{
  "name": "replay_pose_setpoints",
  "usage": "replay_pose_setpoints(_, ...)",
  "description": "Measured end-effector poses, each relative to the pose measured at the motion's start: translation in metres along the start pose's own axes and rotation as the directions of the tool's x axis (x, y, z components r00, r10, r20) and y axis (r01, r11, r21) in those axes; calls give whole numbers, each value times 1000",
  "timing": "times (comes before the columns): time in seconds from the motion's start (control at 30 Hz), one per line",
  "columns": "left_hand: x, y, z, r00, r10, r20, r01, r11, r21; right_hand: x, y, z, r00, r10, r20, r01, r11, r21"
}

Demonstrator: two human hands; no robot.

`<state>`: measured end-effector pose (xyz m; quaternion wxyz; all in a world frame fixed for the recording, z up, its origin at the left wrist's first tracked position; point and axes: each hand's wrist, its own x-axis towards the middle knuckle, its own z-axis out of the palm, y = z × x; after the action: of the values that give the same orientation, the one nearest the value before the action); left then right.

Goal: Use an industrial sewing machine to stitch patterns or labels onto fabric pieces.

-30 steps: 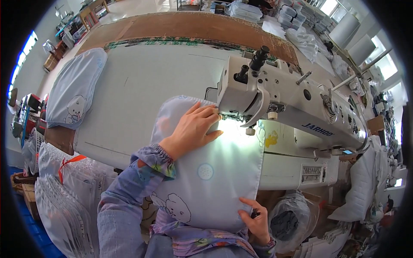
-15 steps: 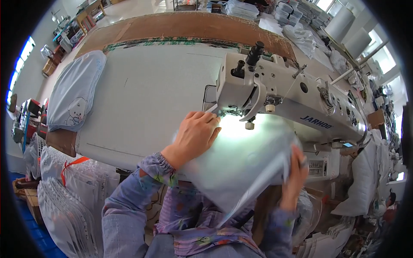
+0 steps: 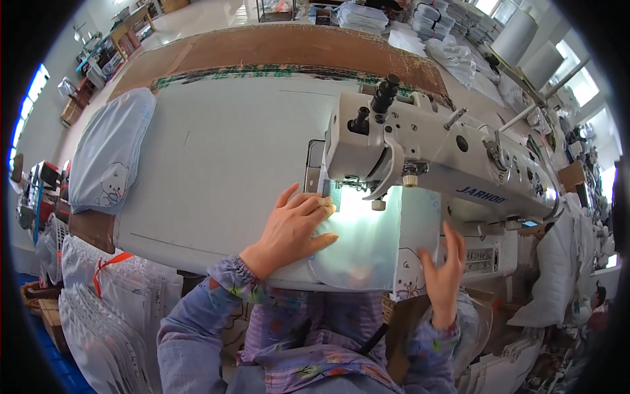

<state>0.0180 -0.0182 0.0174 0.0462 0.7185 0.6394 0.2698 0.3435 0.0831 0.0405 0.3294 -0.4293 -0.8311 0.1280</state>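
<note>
Along the front edge of the table (image 3: 216, 157), under the sewing machine (image 3: 440, 148), my pale cloth (image 3: 363, 255) has swung round since a second ago, its lower end now at that edge; I judge this brings another side up for stitching; my left hand (image 3: 287, 231) lies flat on it, pressing, nothing pinched; my right hand (image 3: 446, 274) has risen, spread wide and seemingly empty, its contact unclear, beside the bear print (image 3: 410, 270), formerly left, now right.
</note>
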Motion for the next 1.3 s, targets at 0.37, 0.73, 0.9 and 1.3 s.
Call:
replay_pose_setpoints(0.37, 27, -19, 8, 1000, -26, -14, 26, 1000, 17, -42, 19, -33, 969, 222, 112, -226, 974, 24)
replay_pose_setpoints(0.73, 34, -22, 7, 998, -20, -56, 21, 1000, 15, -26, -32, 7, 926, 242, 289, -311, 924, 224)
replay_pose_setpoints(0.9, 28, -13, 7, 998, -51, -34, 52, 997, 51, 70, 47, 76, 992, -97, 75, 111, 971, -213)
replay_pose_setpoints(1.3, 33, -21, 15, 978, 50, -204, -64, 996, -62, 71, -42, 94, 951, -226, 210, 218, 974, 61)
